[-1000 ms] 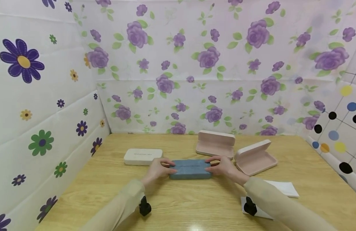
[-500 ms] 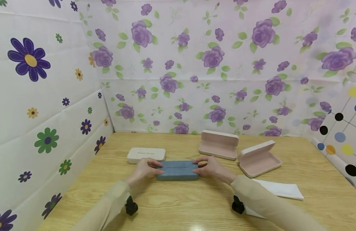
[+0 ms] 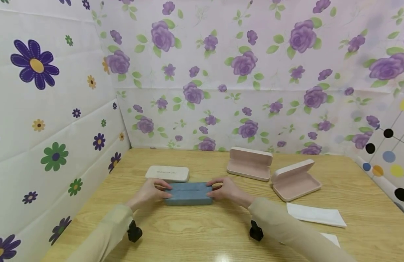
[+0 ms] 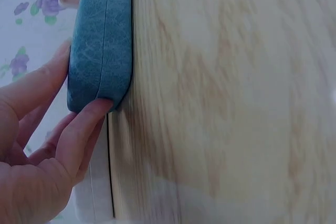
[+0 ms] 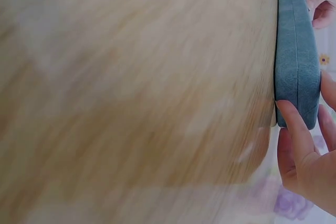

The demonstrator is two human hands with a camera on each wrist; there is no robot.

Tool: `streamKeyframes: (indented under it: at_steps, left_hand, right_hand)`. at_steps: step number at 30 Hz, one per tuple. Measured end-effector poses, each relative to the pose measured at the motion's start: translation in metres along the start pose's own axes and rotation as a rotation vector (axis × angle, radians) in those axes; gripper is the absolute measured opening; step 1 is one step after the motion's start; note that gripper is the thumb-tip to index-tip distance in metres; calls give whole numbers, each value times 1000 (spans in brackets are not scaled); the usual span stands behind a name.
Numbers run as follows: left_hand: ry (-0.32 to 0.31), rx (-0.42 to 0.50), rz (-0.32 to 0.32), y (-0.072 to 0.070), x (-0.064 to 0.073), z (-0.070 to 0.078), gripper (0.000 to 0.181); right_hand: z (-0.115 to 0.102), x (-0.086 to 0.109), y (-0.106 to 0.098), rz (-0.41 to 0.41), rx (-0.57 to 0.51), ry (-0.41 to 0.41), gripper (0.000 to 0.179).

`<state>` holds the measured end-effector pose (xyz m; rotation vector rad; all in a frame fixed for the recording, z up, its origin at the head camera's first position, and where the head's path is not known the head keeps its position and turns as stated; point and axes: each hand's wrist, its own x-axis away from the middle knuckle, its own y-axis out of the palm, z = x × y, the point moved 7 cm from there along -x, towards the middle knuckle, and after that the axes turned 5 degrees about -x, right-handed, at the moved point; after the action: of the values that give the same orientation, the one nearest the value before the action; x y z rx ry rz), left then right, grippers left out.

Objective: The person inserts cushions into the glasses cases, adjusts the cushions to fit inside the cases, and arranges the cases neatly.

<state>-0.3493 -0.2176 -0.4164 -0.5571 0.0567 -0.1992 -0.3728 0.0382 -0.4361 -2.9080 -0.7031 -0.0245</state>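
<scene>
A closed blue glasses case [image 3: 188, 197] lies flat at the middle of the wooden table, its long side facing me. My left hand [image 3: 150, 191] grips its left end, thumb on the near side and fingers at the far side. At the opposite end, my right hand [image 3: 227, 190] holds it the same way. The left wrist view shows the case's textured blue side [image 4: 102, 40] with a seam along it, the thumb pressed at its corner. In the right wrist view the thumb touches the lower end of the case [image 5: 295, 61].
Just behind the blue case sits a closed white glasses case [image 3: 168, 172]. Two opened cases with pink linings, one at the back [image 3: 249, 168] and one at the right [image 3: 297, 186], stand nearby. A white folded cloth [image 3: 316, 214] and another white piece [image 3: 331, 238] lie by my right sleeve.
Both hands have moved the blue case left along the table, so it now stands in front of the white case. My right sleeve has uncovered more of the white cloth.
</scene>
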Motion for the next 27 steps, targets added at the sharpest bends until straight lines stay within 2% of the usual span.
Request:
streamKeyframes:
  at_steps: [3,6,9,14,17,24,27]
  left_hand:
    - [19,-11,-15,-7,2,-3,30]
    - [30,-23,-26,-13,3,-7,31]
    - [14,-33,-30,-22,4,-14,31]
    - [-4,-25,-56,-37,6,-28,31]
    - [-9,12,-81,-46,9,-35,31]
    - [40,-3,-100,-64,17,-42,33]
    - [46,26,-112,-68,19,-47,34]
  right_hand:
    - [-1,-3,7,-1,-20,3,37]
    - [-5,-4,14,5,20,-7,36]
    - [-7,-7,23,-14,42,-14,35]
    - [-9,-14,44,-50,-23,-9,35]
    - [-11,-17,55,-45,-45,-1,35]
    - [-14,-23,77,-34,-58,11,32]
    - [-15,-25,83,-24,-58,7,31]
